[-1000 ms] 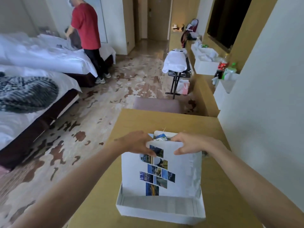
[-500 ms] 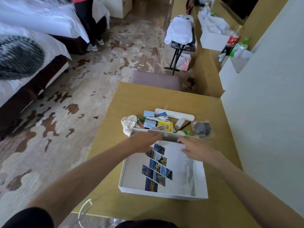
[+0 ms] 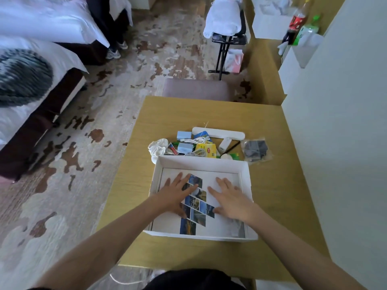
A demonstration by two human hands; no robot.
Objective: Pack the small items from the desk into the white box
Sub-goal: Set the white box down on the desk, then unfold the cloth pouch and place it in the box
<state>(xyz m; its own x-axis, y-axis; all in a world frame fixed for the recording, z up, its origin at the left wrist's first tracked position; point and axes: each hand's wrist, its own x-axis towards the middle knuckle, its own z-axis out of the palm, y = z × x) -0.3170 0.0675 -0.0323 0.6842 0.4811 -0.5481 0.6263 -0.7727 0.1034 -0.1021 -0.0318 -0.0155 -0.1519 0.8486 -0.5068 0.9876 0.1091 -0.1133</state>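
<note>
Since the frame half a second ago, the printed sheet (image 3: 194, 218) has gone from tilted, held by its far edge, to lying flat inside the white box (image 3: 199, 165), and both grips have shifted from that edge onto its face. Left grip (image 3: 178, 194): released, fingers straight and spread, palm pressing the left half of the sheet. Right grip (image 3: 229, 198): released, flat on the right half. The white box sits open-topped on the table (image 3: 282, 185), toward the near edge. The small items lie outside the box, clustered just beyond its far wall: white cloth (image 3: 158, 146), pale blue box (image 3: 184, 147), yellow tea packet (image 3: 206, 149), white cable (image 3: 196, 140), long white bar (image 3: 218, 132) and clear bag (image 3: 255, 149), which holds something grey, possibly an adapter; the view is too soft to confirm.
</note>
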